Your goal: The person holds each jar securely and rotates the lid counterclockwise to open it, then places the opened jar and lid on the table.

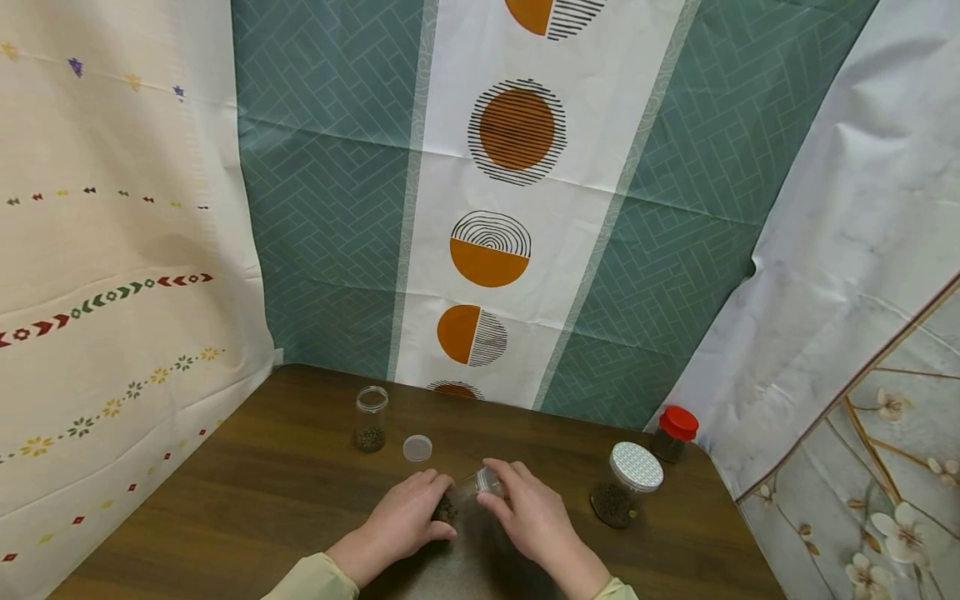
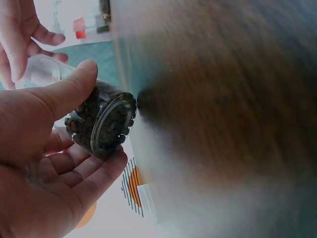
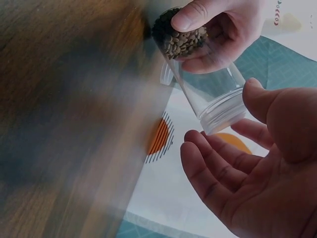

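Observation:
My left hand (image 1: 406,514) grips the lower end of a clear jar (image 3: 198,89), thumb on one side and fingers on the other. Small brown bean-like pieces (image 3: 181,42) lie at its bottom. The jar is tilted close to the tabletop, its clear lid (image 3: 224,115) toward my right hand (image 1: 531,510). Thumb and index finger of that hand pinch the lid, while the other fingers (image 3: 213,163) curve loosely below it. In the left wrist view, the jar's round base (image 2: 114,124) faces the camera.
An uncapped jar (image 1: 371,421) with brown pieces stands at the back left, beside a loose clear lid (image 1: 417,448). To the right are a larger jar with a patterned white lid (image 1: 636,467) and a red-lidded jar (image 1: 678,425). Printed cloth (image 1: 322,208) hangs behind the wooden table (image 1: 225,492).

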Demonstrator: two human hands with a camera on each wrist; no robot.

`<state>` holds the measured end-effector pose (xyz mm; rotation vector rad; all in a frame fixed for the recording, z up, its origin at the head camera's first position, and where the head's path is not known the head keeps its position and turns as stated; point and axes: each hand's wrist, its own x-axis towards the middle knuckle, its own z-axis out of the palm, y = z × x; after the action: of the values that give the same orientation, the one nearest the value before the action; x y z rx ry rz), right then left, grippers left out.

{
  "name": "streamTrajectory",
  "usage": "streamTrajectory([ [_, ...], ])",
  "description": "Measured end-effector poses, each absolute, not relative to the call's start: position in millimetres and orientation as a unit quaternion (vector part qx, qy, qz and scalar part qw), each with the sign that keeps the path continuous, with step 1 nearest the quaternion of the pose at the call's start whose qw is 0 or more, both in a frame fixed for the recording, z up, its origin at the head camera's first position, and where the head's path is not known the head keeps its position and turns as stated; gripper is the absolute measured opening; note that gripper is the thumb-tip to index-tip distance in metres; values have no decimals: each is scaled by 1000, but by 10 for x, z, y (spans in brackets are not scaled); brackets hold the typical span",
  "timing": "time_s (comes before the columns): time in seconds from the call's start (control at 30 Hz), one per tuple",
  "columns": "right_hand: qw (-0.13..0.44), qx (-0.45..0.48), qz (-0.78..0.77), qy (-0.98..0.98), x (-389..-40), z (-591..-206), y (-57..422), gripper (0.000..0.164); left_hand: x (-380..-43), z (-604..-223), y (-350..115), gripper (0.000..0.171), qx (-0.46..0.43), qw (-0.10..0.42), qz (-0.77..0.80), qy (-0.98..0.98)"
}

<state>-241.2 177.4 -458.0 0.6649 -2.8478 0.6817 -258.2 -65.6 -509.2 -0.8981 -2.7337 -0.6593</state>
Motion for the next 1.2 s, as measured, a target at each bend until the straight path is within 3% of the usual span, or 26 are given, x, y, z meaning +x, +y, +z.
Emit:
streamTrajectory([
  [0.8,59,257,231,-936,-2390,-4554,1774,59,-2570,-5086,-668,57,-304,98,-223,-921],
  [1.2,63,186,219,-956,-2401,-4535,1747,67,-2547,-5075,-651,56,-307,105,-219,-920],
])
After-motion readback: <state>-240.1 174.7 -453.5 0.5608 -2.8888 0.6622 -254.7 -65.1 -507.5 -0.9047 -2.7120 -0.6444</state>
